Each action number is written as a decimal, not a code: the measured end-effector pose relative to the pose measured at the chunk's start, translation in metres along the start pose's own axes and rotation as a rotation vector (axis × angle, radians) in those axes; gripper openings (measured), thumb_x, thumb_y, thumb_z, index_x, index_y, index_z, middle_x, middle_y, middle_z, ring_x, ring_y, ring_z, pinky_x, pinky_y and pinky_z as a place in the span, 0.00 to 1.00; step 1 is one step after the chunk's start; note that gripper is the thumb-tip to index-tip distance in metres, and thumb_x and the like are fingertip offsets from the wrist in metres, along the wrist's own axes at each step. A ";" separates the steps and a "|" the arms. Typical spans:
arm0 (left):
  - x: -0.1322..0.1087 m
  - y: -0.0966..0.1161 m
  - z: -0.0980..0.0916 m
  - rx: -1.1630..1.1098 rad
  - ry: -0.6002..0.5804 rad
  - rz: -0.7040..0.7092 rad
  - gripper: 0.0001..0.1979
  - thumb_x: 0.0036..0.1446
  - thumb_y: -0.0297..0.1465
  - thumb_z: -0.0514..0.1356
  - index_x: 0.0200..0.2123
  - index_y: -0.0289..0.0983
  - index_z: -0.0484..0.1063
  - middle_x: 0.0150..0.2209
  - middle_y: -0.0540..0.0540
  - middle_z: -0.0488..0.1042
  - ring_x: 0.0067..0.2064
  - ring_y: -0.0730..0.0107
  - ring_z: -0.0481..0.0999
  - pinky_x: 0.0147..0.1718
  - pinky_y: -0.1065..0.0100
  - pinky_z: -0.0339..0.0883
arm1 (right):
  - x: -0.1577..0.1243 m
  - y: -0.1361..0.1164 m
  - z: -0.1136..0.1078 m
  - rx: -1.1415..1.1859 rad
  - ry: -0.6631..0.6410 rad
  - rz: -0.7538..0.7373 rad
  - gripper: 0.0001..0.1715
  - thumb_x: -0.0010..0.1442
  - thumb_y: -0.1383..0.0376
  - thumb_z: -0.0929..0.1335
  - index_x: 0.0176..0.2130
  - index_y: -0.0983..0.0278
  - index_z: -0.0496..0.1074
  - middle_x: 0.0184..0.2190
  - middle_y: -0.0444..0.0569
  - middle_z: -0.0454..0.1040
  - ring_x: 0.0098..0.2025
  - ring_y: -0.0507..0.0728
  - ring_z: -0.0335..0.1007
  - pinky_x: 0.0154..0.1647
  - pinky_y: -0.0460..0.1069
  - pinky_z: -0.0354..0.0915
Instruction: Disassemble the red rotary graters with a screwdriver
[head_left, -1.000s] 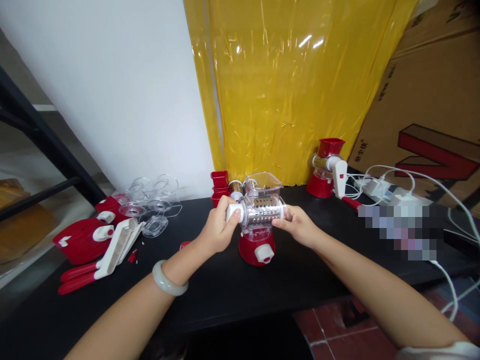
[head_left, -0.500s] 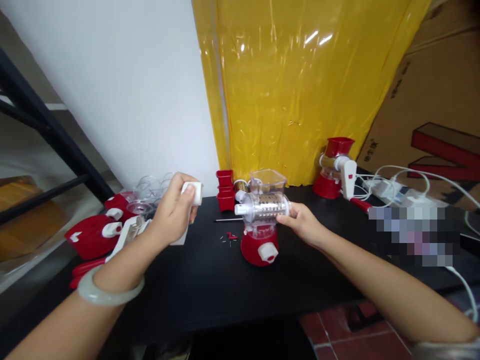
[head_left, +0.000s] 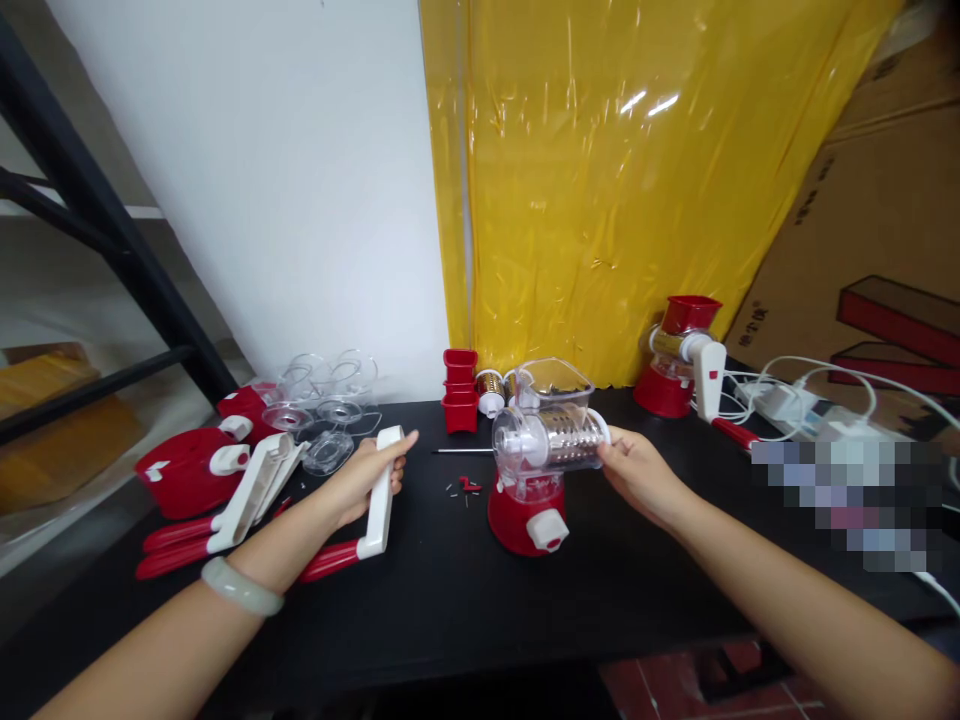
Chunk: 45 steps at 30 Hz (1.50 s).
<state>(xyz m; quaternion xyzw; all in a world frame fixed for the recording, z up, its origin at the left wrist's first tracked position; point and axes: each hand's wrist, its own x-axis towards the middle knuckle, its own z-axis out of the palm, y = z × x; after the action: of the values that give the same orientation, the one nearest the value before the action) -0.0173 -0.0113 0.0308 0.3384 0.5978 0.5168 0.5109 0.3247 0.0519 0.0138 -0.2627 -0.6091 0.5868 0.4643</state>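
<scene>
On the tabletop (head_left: 450, 620) stood the grater (head_left: 527, 486), seemingly light, stiff and slick, best steadied by its red base (head_left: 514, 525). Left of it, the left hand (head_left: 366, 476) clasped the white crank (head_left: 380, 515); the right hand (head_left: 642, 472) pinched the drum's (head_left: 568, 437) right end.

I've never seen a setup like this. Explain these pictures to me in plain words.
There is no robot here: a person works with two bare hands, filmed by one camera worn on the head, looking forward and down.

The left hand grips a white plastic crank arm with a red handle. The right hand holds the end of a perforated metal drum, which sits at least partly inside a clear plastic housing on a round red base.

On the black table, to the left, lie red plastic bases, more white crank arms and clear plastic parts. Stacked red plastic containers stand farther back.
</scene>
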 end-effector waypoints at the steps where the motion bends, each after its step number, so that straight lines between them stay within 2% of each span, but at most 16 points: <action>1: 0.003 -0.002 0.000 0.018 0.003 -0.015 0.27 0.38 0.41 0.75 0.30 0.38 0.60 0.20 0.57 0.63 0.19 0.81 0.63 0.18 0.77 0.59 | -0.002 0.000 -0.004 0.030 0.014 0.011 0.23 0.51 0.45 0.74 0.34 0.62 0.79 0.35 0.53 0.82 0.41 0.62 0.77 0.50 0.59 0.68; 4: 0.008 -0.005 0.000 0.068 0.034 -0.069 0.25 0.37 0.36 0.76 0.29 0.37 0.62 0.21 0.55 0.65 0.20 0.79 0.66 0.19 0.75 0.63 | -0.001 -0.002 -0.026 0.058 0.078 0.042 0.20 0.56 0.48 0.72 0.33 0.62 0.78 0.32 0.52 0.81 0.39 0.61 0.77 0.48 0.58 0.69; 7: 0.010 -0.007 0.002 0.131 0.089 -0.103 0.28 0.37 0.38 0.75 0.33 0.38 0.61 0.24 0.54 0.68 0.23 0.73 0.71 0.23 0.69 0.70 | 0.016 -0.008 -0.061 -0.005 0.252 -0.006 0.18 0.53 0.49 0.74 0.32 0.61 0.77 0.29 0.50 0.78 0.34 0.59 0.75 0.42 0.55 0.69; 9: 0.012 -0.008 0.003 0.241 0.113 -0.072 0.30 0.38 0.41 0.74 0.35 0.39 0.59 0.26 0.53 0.69 0.25 0.68 0.74 0.26 0.65 0.72 | 0.040 -0.014 -0.086 -0.104 0.362 -0.080 0.20 0.50 0.48 0.75 0.32 0.61 0.76 0.29 0.49 0.77 0.33 0.58 0.72 0.39 0.53 0.68; 12: 0.020 -0.008 0.000 0.619 0.158 0.072 0.28 0.40 0.48 0.71 0.32 0.40 0.58 0.23 0.53 0.69 0.25 0.62 0.75 0.24 0.65 0.66 | 0.090 -0.019 -0.108 -0.351 0.435 -0.126 0.25 0.45 0.44 0.75 0.28 0.62 0.73 0.28 0.48 0.75 0.31 0.56 0.70 0.36 0.51 0.65; 15: 0.030 -0.006 -0.003 0.954 0.143 0.136 0.27 0.42 0.55 0.65 0.29 0.41 0.60 0.22 0.50 0.70 0.24 0.58 0.74 0.22 0.66 0.58 | 0.141 -0.012 -0.106 -0.617 0.353 -0.011 0.26 0.48 0.44 0.74 0.27 0.64 0.73 0.26 0.49 0.74 0.28 0.55 0.67 0.31 0.49 0.62; 17: 0.035 -0.006 -0.003 1.092 0.122 0.161 0.27 0.45 0.58 0.62 0.27 0.41 0.61 0.26 0.44 0.74 0.28 0.53 0.77 0.24 0.65 0.58 | 0.169 0.000 -0.094 -0.762 0.303 0.120 0.23 0.51 0.48 0.73 0.25 0.65 0.71 0.22 0.49 0.72 0.26 0.54 0.65 0.28 0.49 0.60; 19: 0.037 -0.006 -0.001 1.222 0.126 0.213 0.27 0.47 0.59 0.59 0.27 0.40 0.62 0.31 0.38 0.77 0.35 0.47 0.79 0.28 0.64 0.59 | 0.190 0.014 -0.081 -0.936 0.236 0.183 0.20 0.51 0.51 0.73 0.23 0.65 0.71 0.21 0.48 0.71 0.25 0.53 0.65 0.27 0.48 0.58; 23: 0.033 -0.010 0.002 1.362 0.081 0.261 0.25 0.54 0.57 0.54 0.33 0.39 0.65 0.36 0.35 0.78 0.39 0.45 0.79 0.31 0.63 0.60 | 0.214 0.041 -0.067 -0.970 0.191 0.203 0.20 0.48 0.53 0.75 0.21 0.65 0.71 0.19 0.46 0.70 0.24 0.53 0.63 0.27 0.48 0.57; 26: 0.028 -0.010 0.002 1.367 0.039 0.264 0.25 0.59 0.55 0.50 0.37 0.38 0.67 0.36 0.35 0.78 0.39 0.47 0.79 0.34 0.61 0.63 | 0.223 0.054 -0.066 -0.976 0.219 0.201 0.21 0.49 0.51 0.74 0.25 0.66 0.73 0.21 0.47 0.72 0.25 0.53 0.65 0.27 0.47 0.57; 28: 0.020 -0.008 0.003 1.368 0.066 0.304 0.26 0.61 0.53 0.49 0.40 0.36 0.69 0.39 0.34 0.77 0.43 0.46 0.78 0.39 0.57 0.66 | 0.227 0.060 -0.066 -0.986 0.244 0.206 0.21 0.50 0.50 0.74 0.27 0.66 0.73 0.23 0.48 0.73 0.26 0.53 0.66 0.27 0.47 0.58; 31: -0.004 -0.005 0.014 1.361 0.150 0.515 0.27 0.62 0.49 0.51 0.51 0.32 0.69 0.49 0.33 0.74 0.54 0.46 0.73 0.53 0.52 0.64 | 0.225 0.067 -0.062 -0.992 0.291 0.194 0.21 0.52 0.50 0.72 0.31 0.66 0.74 0.26 0.49 0.75 0.29 0.55 0.69 0.28 0.47 0.59; 34: -0.039 -0.010 0.032 1.282 -0.007 0.634 0.27 0.64 0.48 0.51 0.57 0.35 0.68 0.55 0.36 0.72 0.58 0.52 0.70 0.58 0.51 0.63 | 0.218 0.072 -0.056 -1.006 0.359 0.144 0.20 0.56 0.50 0.69 0.35 0.65 0.75 0.31 0.50 0.78 0.33 0.56 0.72 0.33 0.47 0.61; 38: -0.077 -0.027 0.055 1.224 -0.193 0.704 0.32 0.65 0.46 0.53 0.67 0.39 0.56 0.66 0.40 0.63 0.65 0.57 0.65 0.63 0.53 0.62 | 0.205 0.069 -0.049 -1.078 0.423 0.098 0.16 0.56 0.58 0.68 0.42 0.66 0.75 0.40 0.55 0.77 0.45 0.60 0.71 0.46 0.50 0.62; 42: -0.087 -0.038 0.069 1.230 -0.218 0.755 0.34 0.65 0.43 0.54 0.69 0.37 0.52 0.66 0.38 0.62 0.66 0.54 0.63 0.62 0.49 0.63 | 0.190 0.037 -0.037 -1.159 0.385 -0.060 0.12 0.56 0.62 0.68 0.39 0.66 0.75 0.42 0.57 0.76 0.52 0.63 0.67 0.58 0.58 0.56; 45: -0.085 -0.043 0.076 1.238 -0.212 0.775 0.34 0.63 0.43 0.57 0.67 0.35 0.56 0.64 0.35 0.65 0.64 0.52 0.66 0.61 0.48 0.65 | 0.168 -0.014 -0.021 -0.941 0.341 -0.275 0.15 0.61 0.55 0.64 0.35 0.64 0.74 0.39 0.53 0.76 0.46 0.60 0.70 0.54 0.57 0.61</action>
<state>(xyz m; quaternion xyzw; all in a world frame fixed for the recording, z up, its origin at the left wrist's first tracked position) 0.0824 -0.0800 0.0162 0.7998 0.5649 0.1929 0.0625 0.2735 0.2042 0.0678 -0.4525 -0.7517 0.1319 0.4614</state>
